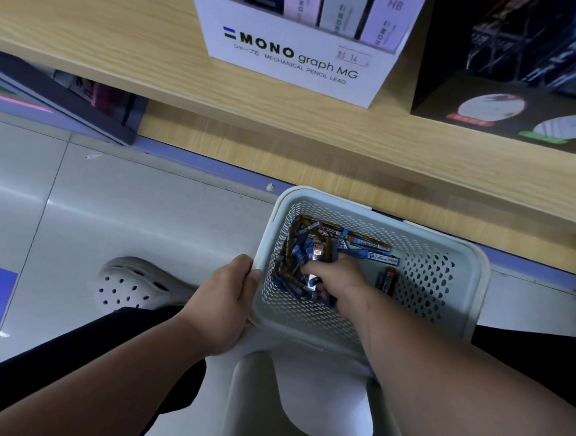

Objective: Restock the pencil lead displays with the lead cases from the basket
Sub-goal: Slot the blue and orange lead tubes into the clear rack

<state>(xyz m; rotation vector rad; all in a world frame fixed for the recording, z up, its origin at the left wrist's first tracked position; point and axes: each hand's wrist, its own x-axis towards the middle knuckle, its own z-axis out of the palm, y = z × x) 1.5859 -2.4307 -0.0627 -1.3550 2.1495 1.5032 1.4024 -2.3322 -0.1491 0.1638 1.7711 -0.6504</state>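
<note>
Basket [453, 243], white perforated plastic, sits on a white stool [302, 407] below the wooden shelf [88, 37]. Left hand [229, 298] grips the basket's left rim, thumb over the edge. Right hand [338, 281] is down inside the basket, fingers curled round some of the lead cases [312, 244]; the blue and brown cases are heaped toward the left side. MONO display box [290, 54] stands on the shelf above, a black display box [509, 106] just beside it. White clog [130, 285] on the floor, left.
</note>
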